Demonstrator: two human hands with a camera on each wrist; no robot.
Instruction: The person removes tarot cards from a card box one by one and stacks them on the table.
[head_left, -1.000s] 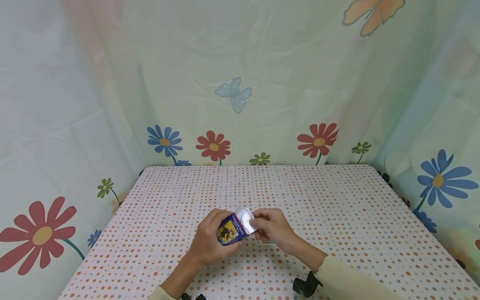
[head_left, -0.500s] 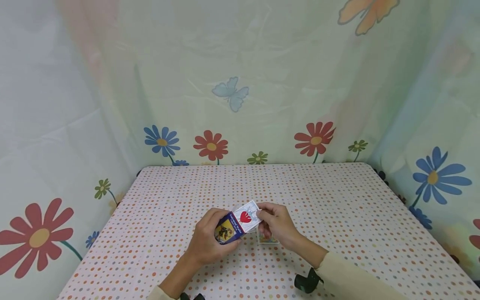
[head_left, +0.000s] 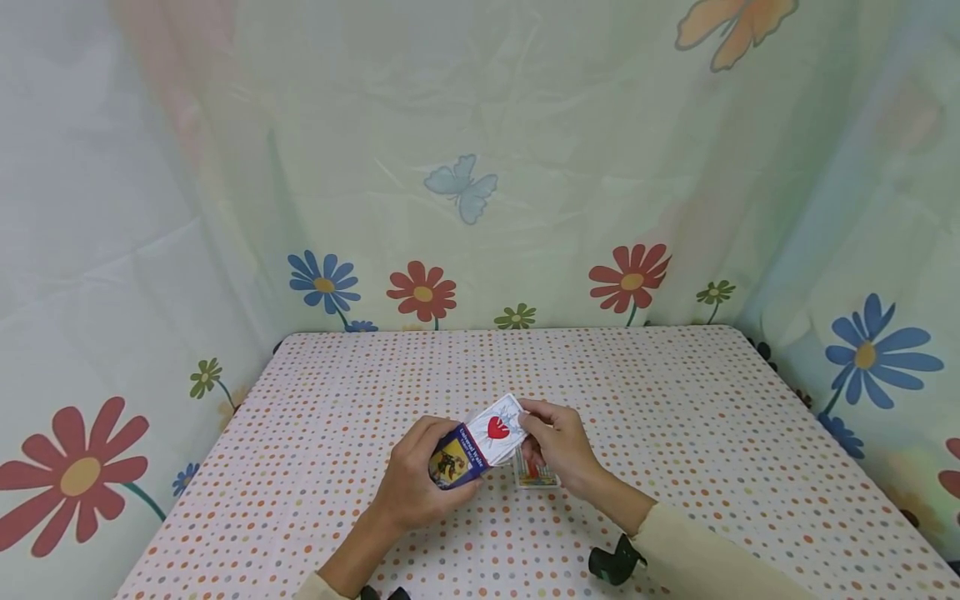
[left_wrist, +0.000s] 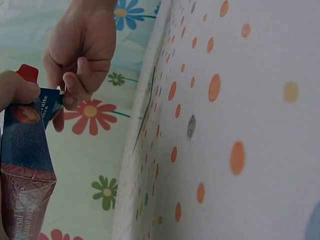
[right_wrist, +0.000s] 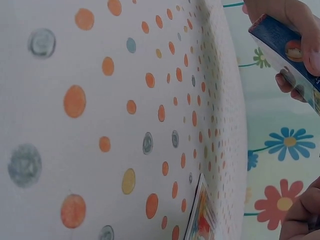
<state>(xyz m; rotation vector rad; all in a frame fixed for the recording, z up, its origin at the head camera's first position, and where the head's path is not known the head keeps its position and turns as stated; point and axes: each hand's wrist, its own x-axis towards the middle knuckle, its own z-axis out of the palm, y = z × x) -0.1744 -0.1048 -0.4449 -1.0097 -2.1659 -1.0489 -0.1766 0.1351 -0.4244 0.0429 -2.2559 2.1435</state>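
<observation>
In the head view, my left hand [head_left: 412,479] grips a dark blue tarot card box [head_left: 452,463] with a yellow picture on its face, tilted up to the right. From the box's upper end sticks out a white tarot card [head_left: 501,427] with a red heart on it. My right hand [head_left: 561,442] pinches the card's right edge between thumb and fingers. Under that hand, picture cards [head_left: 534,475] lie on the table, partly hidden. In the left wrist view the box [left_wrist: 27,145] shows its side and a red flap. The right wrist view shows the cards' edge [right_wrist: 201,220].
The table [head_left: 360,383] wears a white cloth with coloured dots. A floral curtain [head_left: 465,100] stands behind it and at both sides. A dark strap piece [head_left: 615,565] is by the right sleeve.
My right hand has moved up and right, drawing the heart card further out of the box. More of the cards on the table shows. The left hand has shifted slightly left with the box.
</observation>
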